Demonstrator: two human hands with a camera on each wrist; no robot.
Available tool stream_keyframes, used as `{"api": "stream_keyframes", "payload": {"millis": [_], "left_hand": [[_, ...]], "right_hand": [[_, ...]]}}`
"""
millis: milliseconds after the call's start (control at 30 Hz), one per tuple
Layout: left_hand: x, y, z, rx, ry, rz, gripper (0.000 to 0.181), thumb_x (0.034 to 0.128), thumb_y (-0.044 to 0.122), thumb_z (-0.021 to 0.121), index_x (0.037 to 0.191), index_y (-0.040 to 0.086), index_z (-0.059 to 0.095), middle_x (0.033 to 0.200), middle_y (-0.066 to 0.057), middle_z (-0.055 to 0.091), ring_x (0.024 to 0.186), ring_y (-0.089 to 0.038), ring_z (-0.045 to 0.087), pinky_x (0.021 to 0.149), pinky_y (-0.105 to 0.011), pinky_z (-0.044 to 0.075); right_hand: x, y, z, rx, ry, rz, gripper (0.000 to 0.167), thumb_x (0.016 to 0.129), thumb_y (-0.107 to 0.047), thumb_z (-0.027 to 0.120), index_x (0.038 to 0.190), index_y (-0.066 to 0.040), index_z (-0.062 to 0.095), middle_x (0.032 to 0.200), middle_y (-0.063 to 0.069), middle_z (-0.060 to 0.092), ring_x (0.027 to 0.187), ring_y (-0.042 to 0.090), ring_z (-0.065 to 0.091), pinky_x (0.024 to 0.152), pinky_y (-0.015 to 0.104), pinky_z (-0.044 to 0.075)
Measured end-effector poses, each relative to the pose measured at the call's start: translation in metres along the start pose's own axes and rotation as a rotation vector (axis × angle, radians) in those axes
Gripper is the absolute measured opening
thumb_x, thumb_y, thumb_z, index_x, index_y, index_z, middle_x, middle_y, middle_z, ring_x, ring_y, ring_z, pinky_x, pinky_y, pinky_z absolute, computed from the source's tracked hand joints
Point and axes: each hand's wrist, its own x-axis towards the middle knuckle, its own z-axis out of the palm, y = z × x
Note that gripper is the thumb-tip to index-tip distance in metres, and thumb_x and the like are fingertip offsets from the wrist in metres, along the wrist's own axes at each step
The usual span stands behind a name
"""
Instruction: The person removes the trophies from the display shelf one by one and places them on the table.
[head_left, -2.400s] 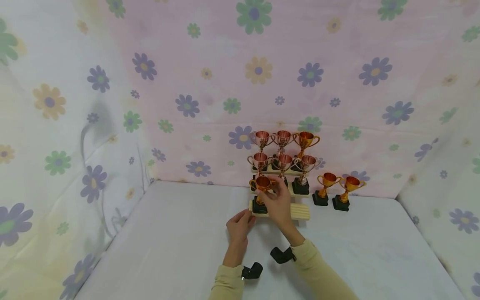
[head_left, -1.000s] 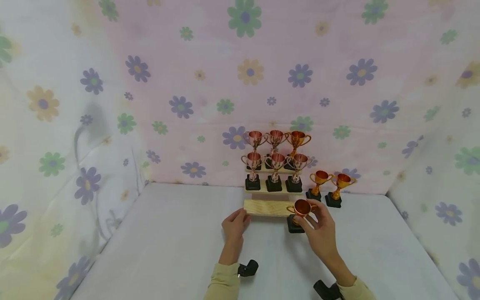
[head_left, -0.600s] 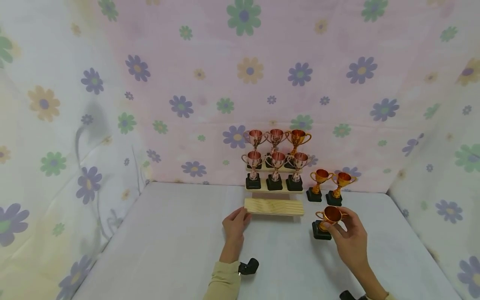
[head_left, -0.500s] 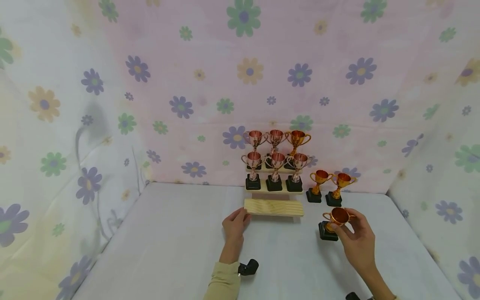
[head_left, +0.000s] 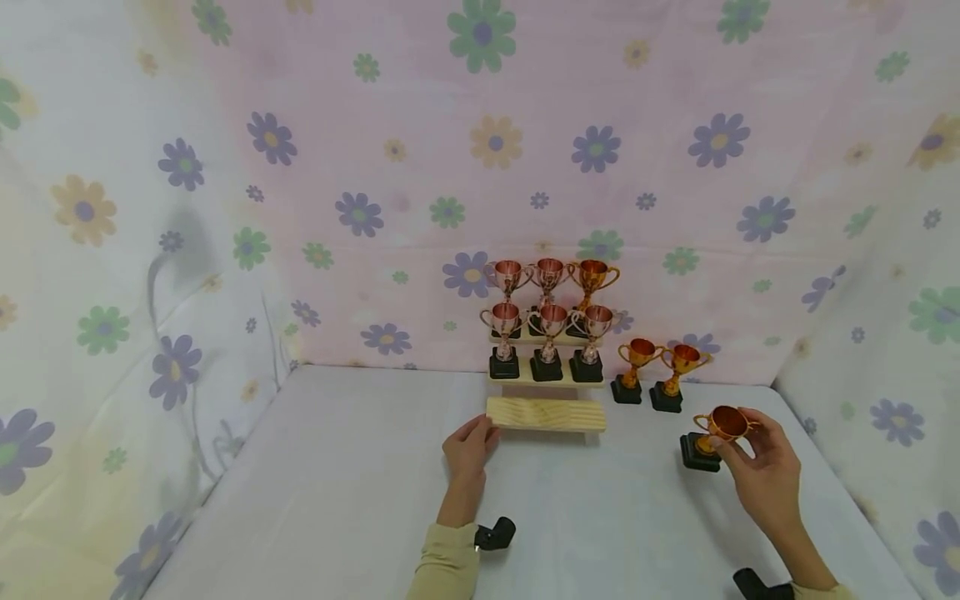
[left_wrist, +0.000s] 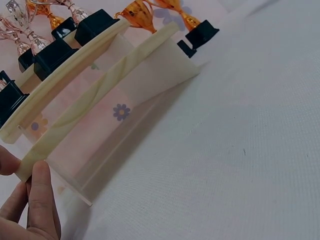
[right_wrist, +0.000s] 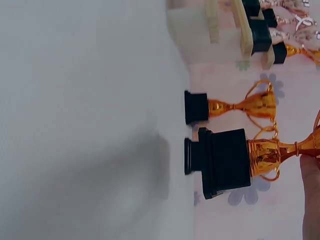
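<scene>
Held gold cup (head_left: 724,424) further R

Dim, diffuse light, soft shadows on white tabletop (head_left: 337,467)

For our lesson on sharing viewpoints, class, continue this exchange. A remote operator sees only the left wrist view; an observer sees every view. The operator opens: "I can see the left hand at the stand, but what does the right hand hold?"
Observer: The right hand holds a gold trophy.
Operator: Does that trophy's black base touch the table?
Observer: No; in the right wrist view it is raised, with a shadow on the table apart from it.
Operator: Where is it relative to the two standing gold trophies?
Observer: In the head view, it is right of both and nearer the person.
</scene>
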Motion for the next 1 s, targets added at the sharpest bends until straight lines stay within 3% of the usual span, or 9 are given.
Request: {"api": "stream_keyframes", "payload": {"millis": [400, 667, 900, 1000], "left_hand": [[-0.001, 0.001, 0.0, 0.006, 0.013, 0.003, 0.029, 0.0933, 0.003, 0.067, 0.118, -0.012, 0.067, 0.102, -0.019, 0.07, 0.081, -0.014, 0.071, 0.08, -0.027, 0.063], [-0.001, 0.001, 0.0, 0.002, 0.007, -0.007, 0.028, 0.0935, 0.004, 0.068, 0.118, -0.01, 0.067, 0.104, -0.019, 0.07, 0.082, -0.014, 0.071, 0.08, -0.026, 0.063], [0.0, 0.0, 0.0, 0.003, 0.011, -0.007, 0.029, 0.0933, 0.004, 0.068, 0.118, -0.011, 0.067, 0.106, -0.019, 0.069, 0.082, -0.014, 0.07, 0.079, -0.026, 0.063], [0.0, 0.0, 0.0, 0.008, 0.015, -0.01, 0.029, 0.0934, 0.004, 0.068, 0.118, -0.011, 0.067, 0.106, -0.02, 0.069, 0.082, -0.014, 0.07, 0.079, -0.026, 0.063]], "right_hand": [[0.02, 0.031, -0.017, 0.089, -0.025, 0.023, 0.065, 0.078, 0.033, 0.063, 0.137, 0.012, 0.048, 0.121, -0.008, 0.059, 0.108, 0.001, 0.062, 0.087, 0.007, 0.052], [0.042, 0.051, -0.026, -0.001, -0.068, 0.014, 0.059, 0.084, 0.024, 0.066, 0.138, 0.009, 0.048, 0.121, -0.015, 0.055, 0.109, -0.006, 0.059, 0.088, 0.004, 0.049], [0.068, 0.068, -0.03, -0.111, -0.099, 0.098, 0.052, 0.094, 0.0, 0.07, 0.141, 0.001, 0.048, 0.119, -0.024, 0.049, 0.106, -0.015, 0.052, 0.088, -0.001, 0.044], [0.077, 0.073, -0.031, -0.097, -0.1, 0.13, 0.05, 0.094, -0.003, 0.071, 0.139, -0.002, 0.05, 0.117, -0.026, 0.051, 0.104, -0.015, 0.053, 0.087, -0.002, 0.044]]}}
